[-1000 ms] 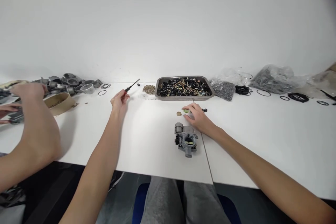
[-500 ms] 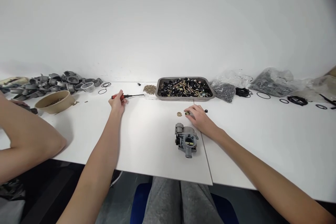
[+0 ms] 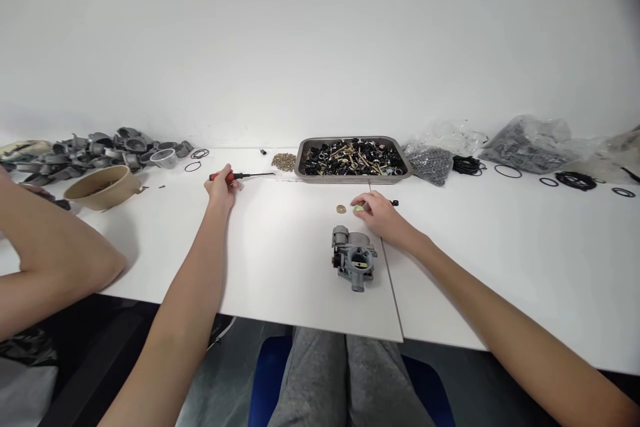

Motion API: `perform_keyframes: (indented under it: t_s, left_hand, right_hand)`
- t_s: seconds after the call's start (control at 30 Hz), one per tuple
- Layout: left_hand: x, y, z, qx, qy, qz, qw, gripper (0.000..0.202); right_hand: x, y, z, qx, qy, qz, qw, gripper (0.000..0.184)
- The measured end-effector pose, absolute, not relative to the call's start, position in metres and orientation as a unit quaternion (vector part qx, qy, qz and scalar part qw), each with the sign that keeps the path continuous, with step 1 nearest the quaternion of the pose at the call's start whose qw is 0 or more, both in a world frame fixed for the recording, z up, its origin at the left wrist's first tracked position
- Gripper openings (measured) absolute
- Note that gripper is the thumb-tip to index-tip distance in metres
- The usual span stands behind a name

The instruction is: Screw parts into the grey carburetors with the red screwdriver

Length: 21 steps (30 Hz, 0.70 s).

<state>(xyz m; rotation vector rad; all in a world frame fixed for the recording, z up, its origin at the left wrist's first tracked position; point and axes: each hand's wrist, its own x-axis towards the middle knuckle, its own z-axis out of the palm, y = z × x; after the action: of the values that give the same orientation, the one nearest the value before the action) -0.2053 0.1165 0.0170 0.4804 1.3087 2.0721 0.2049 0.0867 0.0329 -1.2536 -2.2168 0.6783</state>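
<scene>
My left hand (image 3: 221, 188) is wrapped round the red-and-black handle of a screwdriver (image 3: 240, 175), whose dark shaft points right just above the table. My right hand (image 3: 376, 212) pinches a small yellow-green disc (image 3: 359, 209) between thumb and fingers at the table surface. Just left of those fingertips lies a small brass-coloured disc (image 3: 341, 209). A grey metal carburetor (image 3: 355, 259) stands on the table below the right hand, its round bore facing me with a yellowish strip inside. A small black part (image 3: 395, 203) lies behind the right hand.
A metal tray (image 3: 350, 179) of mixed small parts stands at the back, beside a pile of brass bits (image 3: 284, 161). Bags of grey parts (image 3: 433, 163) and black rings (image 3: 507, 171) lie right. Left are a tan bowl (image 3: 103, 190), grey castings (image 3: 100, 150) and another person's arm (image 3: 65, 253).
The view has tilted slightly. The disc in my right fingers has turned, and its paler face now shows. My left hand still holds the screwdriver in about the same place.
</scene>
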Motion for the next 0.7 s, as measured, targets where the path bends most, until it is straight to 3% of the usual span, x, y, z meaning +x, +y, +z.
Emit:
perform_keyframes:
  t_s: [0.17,0.3,0.43,0.7]
  left_hand:
    - [-0.204,0.115,0.019,0.192,0.500,0.784,0.315,0.034]
    - [-0.204,0.114,0.020,0.197,0.507,0.778,0.313,0.031]
    - [-0.204,0.114,0.020,0.194,0.519,0.775,0.305,0.030]
    - [-0.204,0.116,0.021,0.193,0.527,0.772,0.297,0.027]
  right_hand:
    - [0.209,0.090,0.043,-0.446,-0.787,0.339,0.258,0.012]
    - [0.215,0.082,0.064,-0.389,-0.713,0.513,0.278,0.025]
    - [0.219,0.069,0.084,-0.323,-0.675,0.607,0.270,0.029]
    - [0.221,0.048,0.107,-0.300,-0.728,0.587,0.190,0.017]
